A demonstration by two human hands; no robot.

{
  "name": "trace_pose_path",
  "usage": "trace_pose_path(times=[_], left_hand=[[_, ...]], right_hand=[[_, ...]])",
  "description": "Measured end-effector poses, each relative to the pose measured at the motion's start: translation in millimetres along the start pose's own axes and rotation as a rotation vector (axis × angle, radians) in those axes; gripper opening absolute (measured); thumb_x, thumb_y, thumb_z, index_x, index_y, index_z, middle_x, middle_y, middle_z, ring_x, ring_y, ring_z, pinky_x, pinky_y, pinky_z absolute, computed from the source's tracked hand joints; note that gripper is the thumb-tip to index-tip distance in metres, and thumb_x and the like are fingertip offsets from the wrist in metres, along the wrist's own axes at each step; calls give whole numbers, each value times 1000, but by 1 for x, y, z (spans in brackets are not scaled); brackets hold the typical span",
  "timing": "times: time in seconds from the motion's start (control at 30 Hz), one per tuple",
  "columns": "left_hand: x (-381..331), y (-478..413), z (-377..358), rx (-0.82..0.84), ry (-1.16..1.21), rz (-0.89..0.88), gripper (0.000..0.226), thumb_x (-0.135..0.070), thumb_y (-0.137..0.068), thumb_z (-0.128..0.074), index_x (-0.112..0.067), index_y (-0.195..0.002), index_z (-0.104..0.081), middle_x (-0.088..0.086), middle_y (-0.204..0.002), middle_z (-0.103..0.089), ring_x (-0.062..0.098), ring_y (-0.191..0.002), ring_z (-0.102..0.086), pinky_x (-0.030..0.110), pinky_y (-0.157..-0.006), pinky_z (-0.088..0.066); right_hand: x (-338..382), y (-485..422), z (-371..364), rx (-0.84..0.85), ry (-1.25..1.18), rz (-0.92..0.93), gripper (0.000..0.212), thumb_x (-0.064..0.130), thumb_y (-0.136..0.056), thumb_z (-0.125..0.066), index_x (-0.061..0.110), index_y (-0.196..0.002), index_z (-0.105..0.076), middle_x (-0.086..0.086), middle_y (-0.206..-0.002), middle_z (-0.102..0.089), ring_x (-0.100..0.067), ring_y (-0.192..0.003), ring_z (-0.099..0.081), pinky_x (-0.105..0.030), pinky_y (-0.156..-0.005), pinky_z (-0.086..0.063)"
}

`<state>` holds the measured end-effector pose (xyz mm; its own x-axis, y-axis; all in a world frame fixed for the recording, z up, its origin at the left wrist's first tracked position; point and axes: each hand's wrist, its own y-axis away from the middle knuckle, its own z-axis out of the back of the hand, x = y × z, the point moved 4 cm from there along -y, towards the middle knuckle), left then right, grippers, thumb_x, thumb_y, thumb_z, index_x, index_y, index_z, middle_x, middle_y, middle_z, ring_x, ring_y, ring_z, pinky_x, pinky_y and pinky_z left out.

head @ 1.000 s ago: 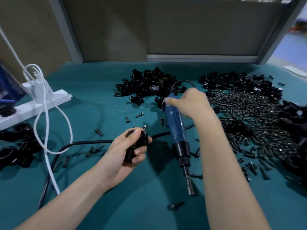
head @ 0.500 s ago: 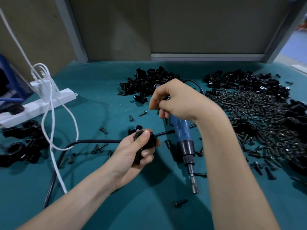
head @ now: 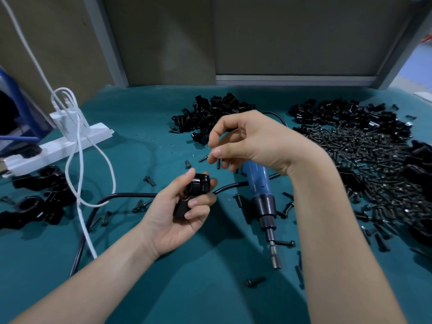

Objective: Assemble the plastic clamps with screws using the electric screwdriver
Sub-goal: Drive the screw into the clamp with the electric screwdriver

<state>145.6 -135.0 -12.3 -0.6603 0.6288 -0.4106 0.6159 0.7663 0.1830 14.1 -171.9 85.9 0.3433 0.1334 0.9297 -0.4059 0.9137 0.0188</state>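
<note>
- Fingers and thumb of your left hand (head: 173, 220) are curled round a black plastic clamp (head: 197, 187), held palm-up above the teal table (head: 210, 300) just left of centre. The thumb lies on the clamp's top and the fingertips wrap its right side.
- Your right hand (head: 257, 141) hangs just above and to the right of the clamp, not touching it. Thumb and fingertips pinch a small dark screw (head: 218, 163) that points down.
- Your electric screwdriver (head: 261, 190) lies on the table beneath your right wrist, blue body away from you, black collar and bit toward you. Neither hand holds it, and its far end is hidden behind your right hand.
- A black cable (head: 131, 195) runs left across the table behind your left hand, then bends toward you.
- A wide heap of screws (head: 374, 164) covers the table on your right, with black clamp parts (head: 339, 111) along its far edge and a second pile of clamp parts (head: 215, 113) at far centre.
- Loose screws (head: 256, 281) lie scattered round the screwdriver and near your left hand.
- At far left a group of black clamps (head: 35, 199) sits beside a white power strip (head: 58, 146), with a white cable (head: 80, 164) looping over it.
</note>
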Motion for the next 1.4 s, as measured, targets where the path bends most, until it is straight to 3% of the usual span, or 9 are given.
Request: trace_pose_path(times=[0.13,0.27,0.43,0.8,0.97,1.17,1.4], left_hand=[[-1,1,0,-17,2,-2,59,-8,-45,-93,-4,-94,-60,9,-80,-60,9,-44,-39,15,-31,-29],[-2,1,2,-34,-32,12,60,-11,-43,-91,0,-92,-58,10,-79,-61,9,-43,-38,15,-30,-25],[-1,1,2,8,-5,61,41,-9,-50,-86,3,-82,-64,13,-76,-58,10,-43,-40,14,-28,-26],[2,2,-5,36,132,88,43,3,-56,-88,9,-90,-63,18,-79,-56,13,-49,-45,15,-34,-38],[2,3,-6,33,51,19,46,0,-51,-92,10,-88,-66,19,-77,-57,11,-48,-45,13,-35,-39],[5,2,-4,-8,-10,12,40,-11,-63,-85,5,-94,-65,16,-75,-58,8,-48,-43,11,-34,-37],[5,2,-3,15,-26,24,42,-8,-49,-93,3,-83,-71,14,-78,-59,8,-47,-41,13,-31,-32]], right_hand=[[0,-6,-7,-38,-31,22,14,-11,-85,-64,2,-81,-61,-17,-77,-70,-19,-67,-66,-25,-65,-59],[-1,-8,-17,25,16,0,16,-13,-84,-64,1,-78,-61,-13,-71,-67,-15,-59,-64,-22,-62,-59],[-2,-8,-19,60,55,7,14,-11,-83,-66,1,-78,-62,-8,-68,-69,-13,-58,-65,-20,-59,-55],[-6,-3,-10,87,60,-26,10,-9,-83,-67,0,-81,-63,-20,-81,-71,-11,-61,-66,-19,-61,-55],[-6,-1,-8,89,53,-43,7,-8,-82,-69,-2,-81,-65,-21,-83,-70,-11,-61,-67,-18,-62,-55],[-7,2,-5,137,82,-53,9,-7,-81,-70,1,-82,-68,-8,-75,-70,-11,-64,-67,-17,-64,-53],[-11,-3,-7,120,153,-81,11,5,-77,-78,5,-74,-68,0,-64,-67,-6,-59,-60,-16,-59,-50]])
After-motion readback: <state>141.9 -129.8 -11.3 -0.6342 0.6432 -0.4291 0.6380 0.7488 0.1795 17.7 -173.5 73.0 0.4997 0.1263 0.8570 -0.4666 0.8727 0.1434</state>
